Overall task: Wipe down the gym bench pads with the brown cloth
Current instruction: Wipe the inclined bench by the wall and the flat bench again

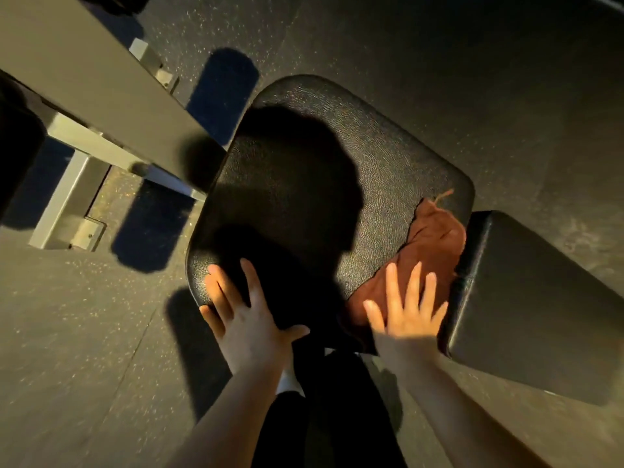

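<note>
Two black bench pads are showing; the seat pad (324,170) is filling the middle of the view, and the back pad (540,298) is lying just beside it on the right, a narrow gap between them. One brown cloth (429,251) is lying crumpled on the right edge of the seat pad, next to that gap, with one loose thread sticking out at its far corner. Two bare hands are resting on the seat pad; the left hand (244,319) is pressing flat on the pad's near left edge, fingers straight and spread, holding nothing; the right hand (405,315) is pressing down on the near end of the cloth, its fingers likewise straight and splayed, not curled round the fabric. The person's shadow is falling across the seat pad. One grey metal frame (87,106) is standing at the left on the speckled dark floor (472,62).
</note>
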Demonstrator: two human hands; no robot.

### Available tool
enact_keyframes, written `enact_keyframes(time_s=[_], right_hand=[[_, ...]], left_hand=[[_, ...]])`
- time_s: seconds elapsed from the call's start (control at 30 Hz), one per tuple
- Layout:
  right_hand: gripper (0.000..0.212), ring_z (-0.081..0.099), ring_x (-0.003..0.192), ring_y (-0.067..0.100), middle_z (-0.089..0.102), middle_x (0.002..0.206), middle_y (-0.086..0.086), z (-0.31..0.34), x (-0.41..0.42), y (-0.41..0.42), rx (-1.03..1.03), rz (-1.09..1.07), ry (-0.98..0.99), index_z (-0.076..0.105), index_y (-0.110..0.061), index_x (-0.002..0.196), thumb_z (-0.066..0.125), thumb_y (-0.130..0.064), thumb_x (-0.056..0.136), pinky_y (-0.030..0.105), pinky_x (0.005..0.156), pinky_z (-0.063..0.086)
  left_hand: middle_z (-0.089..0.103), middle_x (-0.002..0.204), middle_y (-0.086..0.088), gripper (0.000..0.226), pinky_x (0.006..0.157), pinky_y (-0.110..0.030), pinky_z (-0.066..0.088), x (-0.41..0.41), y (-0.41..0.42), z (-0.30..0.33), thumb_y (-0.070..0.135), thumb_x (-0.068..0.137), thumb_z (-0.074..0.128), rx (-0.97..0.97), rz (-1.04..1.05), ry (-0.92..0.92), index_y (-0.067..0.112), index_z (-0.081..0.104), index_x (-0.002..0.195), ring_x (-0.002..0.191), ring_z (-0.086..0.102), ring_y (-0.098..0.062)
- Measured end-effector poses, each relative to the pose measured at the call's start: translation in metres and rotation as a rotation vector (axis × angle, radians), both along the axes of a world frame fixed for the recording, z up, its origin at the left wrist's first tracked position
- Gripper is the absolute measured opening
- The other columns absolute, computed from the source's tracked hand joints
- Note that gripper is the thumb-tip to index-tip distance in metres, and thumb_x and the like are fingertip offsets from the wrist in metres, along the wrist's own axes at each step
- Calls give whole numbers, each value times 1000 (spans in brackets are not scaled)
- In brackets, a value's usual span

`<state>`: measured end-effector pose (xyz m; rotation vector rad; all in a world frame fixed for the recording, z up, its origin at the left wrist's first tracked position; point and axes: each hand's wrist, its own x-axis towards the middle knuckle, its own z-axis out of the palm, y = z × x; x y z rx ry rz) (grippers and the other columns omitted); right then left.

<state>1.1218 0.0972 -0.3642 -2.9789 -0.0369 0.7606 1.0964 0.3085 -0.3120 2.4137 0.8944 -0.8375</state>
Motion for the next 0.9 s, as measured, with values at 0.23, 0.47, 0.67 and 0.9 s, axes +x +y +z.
enact_keyframes(time_s=[0.23, 0.47, 0.67, 0.9], right_hand=[[76, 6, 150, 38, 19, 164, 9, -8, 21, -8, 73, 59, -9, 5, -46, 154, 12, -82, 87, 83, 100, 15], [84, -27, 148, 27, -25, 163, -5, 0, 114, -23, 125, -79, 49, -12, -53, 150, 12, -84, 75, 72, 113, -4], [68, -29, 147, 32, -24, 163, 4, 10, 64, -1, 99, 74, 40, -21, -46, 149, 10, -68, 92, 72, 113, -5], [75, -6, 150, 39, 14, 163, 10, 6, 25, 24, 70, 468, 92, -1, -49, 153, 16, -78, 86, 84, 100, 7]], left_hand=[[-20, 162, -21, 145, 119, -53, -13, -1, 0, -12, 64, 67, 78, 14, 21, -33, 32, -47, 134, 148, -24, -37], [-27, 159, -23, 148, 120, -57, -2, 3, -5, -12, 59, 59, 86, 109, -15, -59, 21, -18, 156, 149, -25, -36], [-26, 160, -23, 150, 119, -58, -1, 2, -5, -15, 56, 55, 89, 102, 2, -67, 21, -14, 157, 149, -23, -36], [-6, 165, -18, 137, 120, -57, 7, -20, 4, -16, 43, 63, 90, 24, 36, -326, 26, -7, 158, 152, -5, -32]])
